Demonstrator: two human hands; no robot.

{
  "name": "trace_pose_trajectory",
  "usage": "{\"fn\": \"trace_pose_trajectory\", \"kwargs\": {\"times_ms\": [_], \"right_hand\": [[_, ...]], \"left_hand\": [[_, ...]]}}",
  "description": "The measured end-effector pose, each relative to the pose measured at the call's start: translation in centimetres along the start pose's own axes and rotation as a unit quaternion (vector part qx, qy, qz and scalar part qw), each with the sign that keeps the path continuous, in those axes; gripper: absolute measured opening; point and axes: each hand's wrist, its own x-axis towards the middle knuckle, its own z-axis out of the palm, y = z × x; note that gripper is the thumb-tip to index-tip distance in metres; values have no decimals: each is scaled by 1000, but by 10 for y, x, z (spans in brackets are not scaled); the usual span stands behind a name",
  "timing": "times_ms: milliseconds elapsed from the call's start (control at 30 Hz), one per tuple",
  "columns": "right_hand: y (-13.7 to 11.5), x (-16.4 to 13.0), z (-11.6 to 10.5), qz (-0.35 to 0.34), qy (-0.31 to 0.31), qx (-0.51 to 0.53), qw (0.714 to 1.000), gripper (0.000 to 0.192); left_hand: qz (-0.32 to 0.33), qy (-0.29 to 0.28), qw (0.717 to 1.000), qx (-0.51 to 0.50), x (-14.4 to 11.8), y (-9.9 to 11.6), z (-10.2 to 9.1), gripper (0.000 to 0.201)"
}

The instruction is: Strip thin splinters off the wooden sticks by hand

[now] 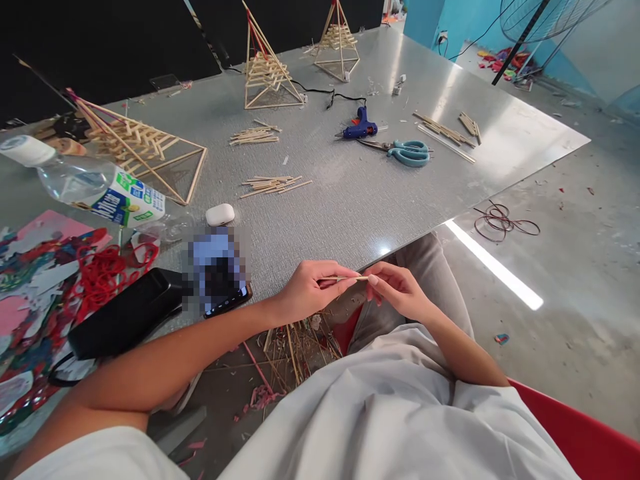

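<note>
Between my hands, just off the table's near edge, is a thin wooden stick (362, 278). My left hand (314, 288) is closed with the stick pinched between thumb and fingers. At the stick's other end, my right hand (395, 288) pinches it with thumb and forefinger. Short cut sticks lie on the table in two bundles, a nearer one (274, 185) and a farther one (255, 135). More sticks (447, 130) lie to the right. Blue-handled scissors (409, 153) rest beside a blue glue gun (361, 125).
Stick pyramids stand at the back (267, 73) and left (145, 147). A plastic bottle (90, 180) lies on its side. Left of my arm are a phone (227, 303), a white earbud case (220, 215), a black case (125, 313) and red cord (103, 277). Stick scraps (300, 347) lie below the table edge.
</note>
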Motion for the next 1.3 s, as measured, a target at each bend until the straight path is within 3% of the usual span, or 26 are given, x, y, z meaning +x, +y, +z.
{"fn": "trace_pose_trajectory", "kwargs": {"times_ms": [233,667,867,967,1033,1133,1300], "right_hand": [[2,1,9,-51,36,-101,993,39],[-1,-7,13,-76,58,-143,985,35],[21,-9,-3,-148,181,-287,929,24],[21,-10,-7,-159,197,-288,924,24],[15,-10,-6,-151,205,-279,926,39],[6,-10,-4,-120,162,-242,949,62],[0,-3,3,-61,26,-176,982,56]], "left_hand": [[26,-11,998,47,-1,0,1,32],[50,2,998,46,-2,-4,4,37],[15,11,1000,24,-1,-1,1,39],[-7,11,1000,14,0,0,1,40],[-17,12,1000,6,0,0,1,39],[-21,12,1000,-1,0,0,1,37],[-16,8,1000,7,0,1,0,35]]}}
